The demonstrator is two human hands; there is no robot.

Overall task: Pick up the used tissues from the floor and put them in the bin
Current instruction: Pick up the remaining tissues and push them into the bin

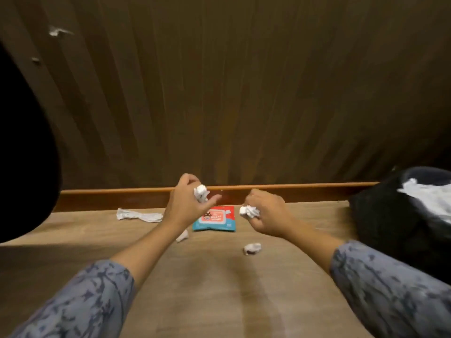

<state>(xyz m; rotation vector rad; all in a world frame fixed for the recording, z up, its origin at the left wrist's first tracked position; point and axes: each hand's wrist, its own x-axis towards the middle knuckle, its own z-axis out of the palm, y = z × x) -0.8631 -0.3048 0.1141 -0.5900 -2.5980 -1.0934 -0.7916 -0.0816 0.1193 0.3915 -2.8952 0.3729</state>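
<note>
Head view: left hand [185,206] curled, fingers pinching crumpled tissue [200,193] above floor [219,289]. Right hand [267,213] fisted around second tissue wad [249,211]. Wipes packet [216,218] lies between hands near skirting. Loose tissues on floor: long twisted one [139,215] left, small wad [252,248] nearer. Black bin [380,215] far right, white tissue inside.

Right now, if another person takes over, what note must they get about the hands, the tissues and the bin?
Left hand: grip shut on a crumpled tissue.
Right hand: grip shut on another tissue wad.
Bin: at the right, white paper already inside.
Left on the floor: long twisted tissue, small piece under the left wrist, wad near the wipes packet.
Next: probably drop both held tissues in the bin.
</note>
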